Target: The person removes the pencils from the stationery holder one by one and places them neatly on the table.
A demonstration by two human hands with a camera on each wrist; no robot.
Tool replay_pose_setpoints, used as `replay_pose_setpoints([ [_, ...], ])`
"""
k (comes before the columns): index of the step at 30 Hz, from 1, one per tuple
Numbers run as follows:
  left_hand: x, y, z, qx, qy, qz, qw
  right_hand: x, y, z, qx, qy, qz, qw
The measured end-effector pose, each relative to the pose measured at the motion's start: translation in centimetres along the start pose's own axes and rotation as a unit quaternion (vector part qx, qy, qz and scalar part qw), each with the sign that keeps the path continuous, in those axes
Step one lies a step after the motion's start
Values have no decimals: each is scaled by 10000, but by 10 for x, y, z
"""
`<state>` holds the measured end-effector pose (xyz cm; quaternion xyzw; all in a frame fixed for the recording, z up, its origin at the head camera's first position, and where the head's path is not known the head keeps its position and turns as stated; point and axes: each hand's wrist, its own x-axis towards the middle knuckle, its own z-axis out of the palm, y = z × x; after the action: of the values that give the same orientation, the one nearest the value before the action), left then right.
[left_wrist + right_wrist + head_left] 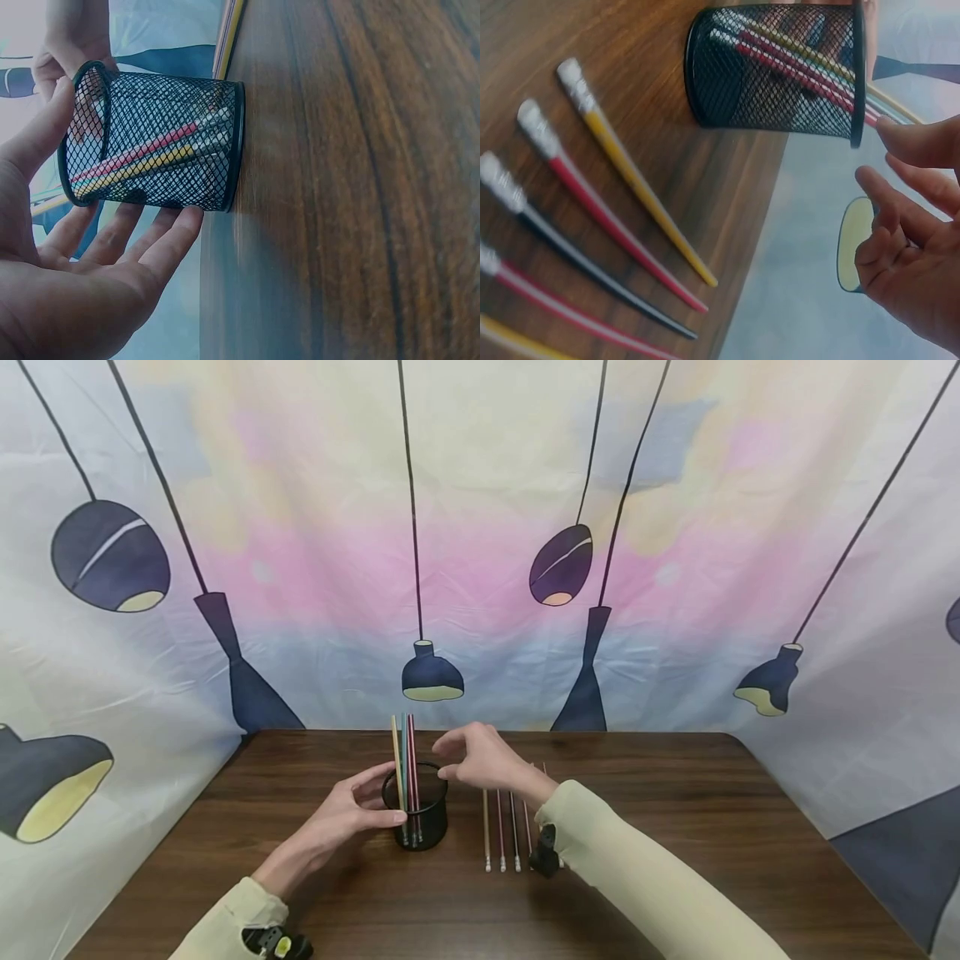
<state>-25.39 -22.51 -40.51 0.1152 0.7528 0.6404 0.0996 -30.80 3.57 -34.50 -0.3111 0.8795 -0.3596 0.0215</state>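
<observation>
A black mesh pencil cup [431,828] stands upright on the table, and my left hand [347,810] holds it around the side, thumb near the rim. Several pencils lean inside it, among them a yellow pencil [396,752], a teal pencil [405,745] and a red pencil [412,756], their silver eraser ends at the bottom. Just right of the rim hovers my right hand [486,758], its fingers loosely bent with nothing between them. Below that hand, several pencils lie in a row, including a yellow pencil [641,187], a red pencil [607,214] and a black pencil [592,259].
The dark wooden table [360,902] extends around the cup and pencils. Behind it hangs a cloth backdrop [495,585] printed with lamps. My right forearm and sleeve [652,868] partly cover the right end of the pencil row.
</observation>
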Motion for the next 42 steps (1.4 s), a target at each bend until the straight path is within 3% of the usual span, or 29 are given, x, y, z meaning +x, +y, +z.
replay_pose_setpoints([
  [11,0,0,1,-38,0,-5,10000,12,-9,15,240,-9,-279,9993],
  [28,-1,1,2,52,79,21,10000,20,-7,27,464,141,-153,9987],
  [42,-1,1,1,48,39,45,10000,18,-7,31,408,175,-327,9985],
])
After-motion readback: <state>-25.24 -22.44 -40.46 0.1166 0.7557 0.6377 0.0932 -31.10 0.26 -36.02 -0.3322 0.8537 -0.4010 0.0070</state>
